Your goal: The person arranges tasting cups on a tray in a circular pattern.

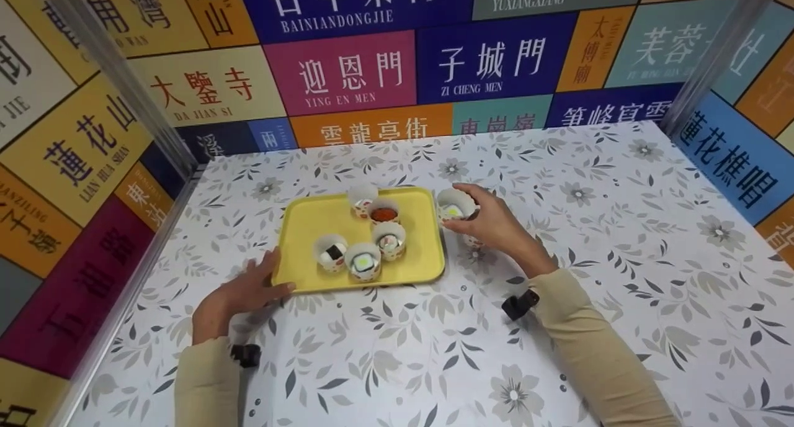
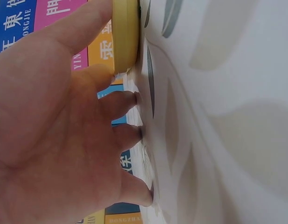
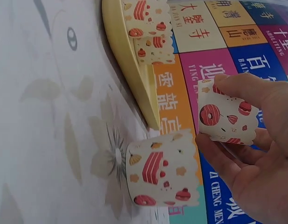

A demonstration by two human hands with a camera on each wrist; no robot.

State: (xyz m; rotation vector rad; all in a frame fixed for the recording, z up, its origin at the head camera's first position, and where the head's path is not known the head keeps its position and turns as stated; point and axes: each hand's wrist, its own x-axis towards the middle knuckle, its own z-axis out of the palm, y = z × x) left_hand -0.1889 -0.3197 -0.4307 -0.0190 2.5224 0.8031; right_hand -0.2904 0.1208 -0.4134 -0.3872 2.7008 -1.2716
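Note:
My right hand point(image 1: 493, 222) pinches a patterned paper baking cup point(image 1: 451, 211) between thumb and fingers, just off the tray's right edge. Something white and yellow-green is inside. In the right wrist view this cup point(image 3: 223, 114) is raised above the table, and another printed cup point(image 3: 165, 170) stands below it; the head view mostly hides that one behind the hand. My left hand point(image 1: 248, 287) touches the near left corner of a yellow tray point(image 1: 304, 219), thumb along the front, other fingers spread. The left wrist view shows fingertips point(image 2: 148, 198) against the table.
Several paper cups stand on the tray: one with red filling point(image 1: 384, 215), one with a black-banded white piece point(image 1: 333, 253), others with pale pieces. A white floral cloth point(image 1: 397, 352) covers the table. Walls of coloured name panels point(image 1: 347, 73) rise behind and at both sides.

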